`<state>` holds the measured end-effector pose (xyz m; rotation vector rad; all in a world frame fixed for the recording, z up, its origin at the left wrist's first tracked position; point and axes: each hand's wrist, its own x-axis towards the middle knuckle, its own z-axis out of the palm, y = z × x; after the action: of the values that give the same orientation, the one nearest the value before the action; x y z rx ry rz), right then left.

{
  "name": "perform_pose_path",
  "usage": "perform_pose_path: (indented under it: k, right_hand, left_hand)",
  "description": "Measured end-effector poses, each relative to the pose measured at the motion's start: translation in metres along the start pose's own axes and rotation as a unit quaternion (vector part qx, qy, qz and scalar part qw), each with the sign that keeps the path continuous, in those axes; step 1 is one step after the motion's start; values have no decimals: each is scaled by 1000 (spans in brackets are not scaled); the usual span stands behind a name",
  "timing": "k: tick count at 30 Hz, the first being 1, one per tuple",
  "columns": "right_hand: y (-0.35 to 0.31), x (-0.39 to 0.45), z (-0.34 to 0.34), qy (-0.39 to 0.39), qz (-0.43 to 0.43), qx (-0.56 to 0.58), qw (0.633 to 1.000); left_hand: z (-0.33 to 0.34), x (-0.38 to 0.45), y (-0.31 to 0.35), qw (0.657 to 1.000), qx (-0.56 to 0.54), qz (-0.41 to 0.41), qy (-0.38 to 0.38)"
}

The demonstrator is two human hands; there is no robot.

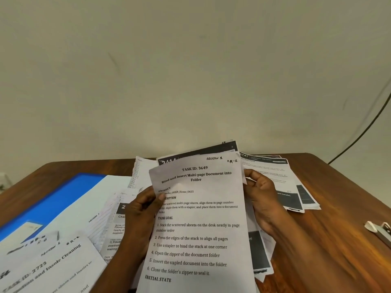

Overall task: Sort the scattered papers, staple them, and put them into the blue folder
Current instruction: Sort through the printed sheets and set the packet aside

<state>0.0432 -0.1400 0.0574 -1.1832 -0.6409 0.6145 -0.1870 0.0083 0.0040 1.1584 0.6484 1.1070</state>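
I hold a stack of printed papers [198, 218] upright over the desk; the front sheet reads "TASK ID: 3649". My left hand [141, 210] grips the stack's left edge, thumb on the front sheet. My right hand [261, 197] holds the right edge, fingers curled behind the sheets. The blue folder [55, 199] lies flat at the left, partly covered by loose sheets [48, 265]. More papers [294, 187] lie on the desk behind my right hand. A stapler [379, 230] lies at the right edge of view, partly cut off.
The wooden desk [330, 240] stands against a plain wall. A dark cable [364, 127] runs down the wall at the right. Bare wood shows between the papers and the stapler.
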Motion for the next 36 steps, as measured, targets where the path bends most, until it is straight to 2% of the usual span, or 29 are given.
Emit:
perform_pose_path:
  k: [4, 9, 15, 19, 22, 27, 31, 36]
  right_hand:
    - [-1, -2, 4, -18, -5, 20, 1000]
    - [-5, 0, 5, -24, -31, 28, 999]
    - [-10, -5, 4, -74, -112, -17, 991]
    - [-12, -9, 14, -67, -151, -40, 985]
    - [-18, -15, 20, -46, -115, -35, 992]
    - [-22, -16, 19, -55, -75, 50, 994]
    - [-20, -16, 18, -31, -126, -69, 989]
    - [-16, -13, 11, -9, -100, -34, 994]
  left_hand:
    - [2, 0, 3, 999, -34, 2, 23]
    - [-4, 4, 5, 993, -101, -57, 26]
    - [-6, 10, 1, 986, -135, -102, -6]
    - [1, 7, 1, 982, -129, -134, -28]
    - [9, 3, 0, 981, -128, -147, -21]
    - [22, -3, -1, 982, -116, -147, 6]
    - [27, -7, 1, 985, -101, -139, 19]
    - [27, -9, 4, 989, -86, -118, 8]
